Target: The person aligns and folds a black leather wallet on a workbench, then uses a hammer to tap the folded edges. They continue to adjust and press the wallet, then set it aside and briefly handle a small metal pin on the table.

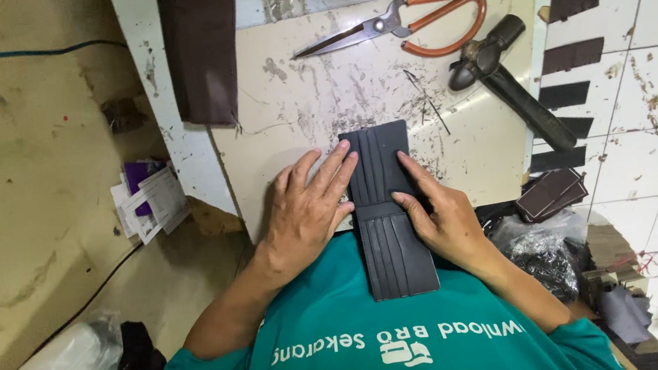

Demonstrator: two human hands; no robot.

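Wallet (385, 212) lies open across bench edge (275, 110), card slots already stitched in. My left hand (307, 211) and right hand (439, 215) press flat on either side, gripping nothing. Judging by this: assembled, flattening left; scissors (410, 19), hammer (510, 82) idle

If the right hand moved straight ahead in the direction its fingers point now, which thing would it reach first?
The right hand points up and slightly left along the open dark wallet. Past the wallet's far edge lies bare, scratched worktop, and then probably the scissors; the exact line is uncertain.
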